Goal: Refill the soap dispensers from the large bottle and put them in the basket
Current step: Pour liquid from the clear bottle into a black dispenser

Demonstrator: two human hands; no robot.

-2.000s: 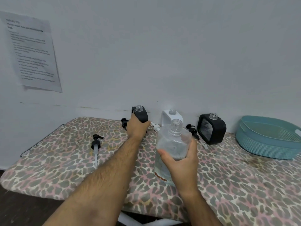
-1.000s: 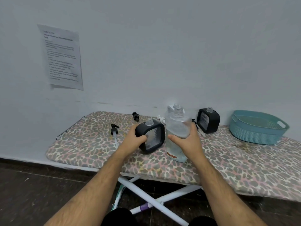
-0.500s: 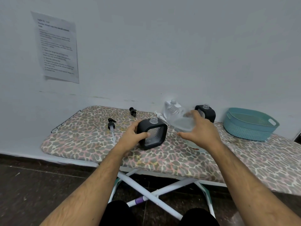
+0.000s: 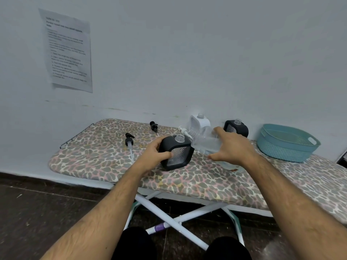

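Note:
My left hand [image 4: 153,153] grips a black square dispenser [image 4: 177,152] that stands on the ironing board with its clear neck open at the top. My right hand [image 4: 231,147] holds the large clear bottle [image 4: 203,142], tipped over to the left so that its threaded neck points at the dispenser's opening. A white dispenser [image 4: 199,122] and a second black dispenser [image 4: 236,128] stand uncapped by the wall. The teal basket [image 4: 287,144] sits on the board at the right.
The leopard-print ironing board [image 4: 105,162] stands against a white wall. Two black pump heads [image 4: 129,141] [image 4: 154,126] and a white pump [image 4: 183,130] lie loose on it. A printed sheet [image 4: 68,51] is taped to the wall. Dark floor lies below.
The left hand pulled the black dispenser from the wall toward the front of the board. The right hand lifted the upright bottle and tilted it left until its neck reached the dispenser's opening.

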